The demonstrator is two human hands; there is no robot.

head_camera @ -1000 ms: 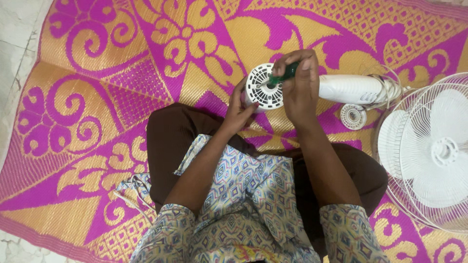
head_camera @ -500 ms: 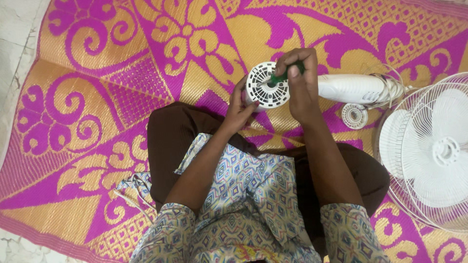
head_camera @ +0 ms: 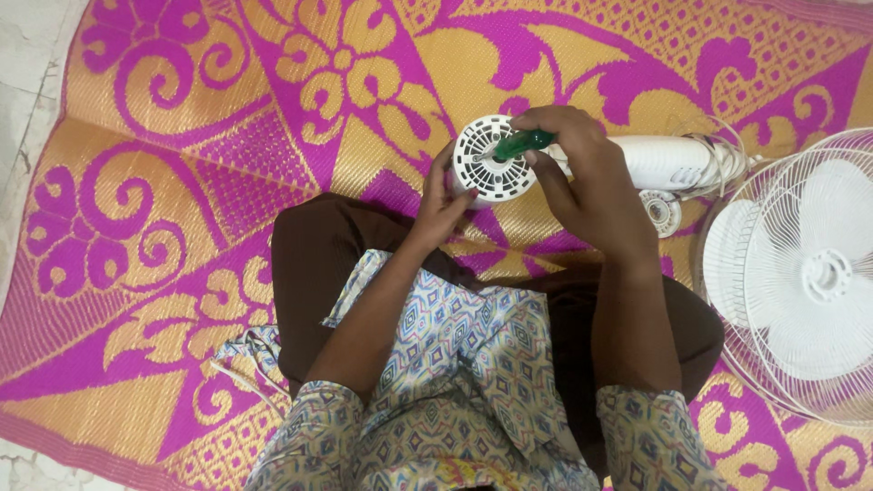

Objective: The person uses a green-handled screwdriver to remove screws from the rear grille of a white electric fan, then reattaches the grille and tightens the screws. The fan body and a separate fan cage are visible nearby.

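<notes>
Change since the earlier frames: very little; the green-handled screwdriver stays on the round white slotted plastic fan motor cover, with the right hand shifted only slightly over it.

Right hand: grip closed around the screwdriver handle, fingers curled over it, tip end pointing into the cover's centre. Whether the tip sits in a screw cannot be told.

Left hand: grip closed on the lower left rim of the motor cover, thumb and fingers pressing its edge, steadying it above the mat.

Motor cover: held in front of the person's knees, slotted face turned up toward the camera, joined to a white cylindrical plastic fan body lying on its side to the right, partly hidden behind the right hand.

Nearby: small white round plastic cap just below the fan body; white wire fan guard with white blades lying flat at the right edge.

Support: woven pink and gold patterned floor mat. Person seated, brown garment over the legs, patterned sleeves.
</notes>
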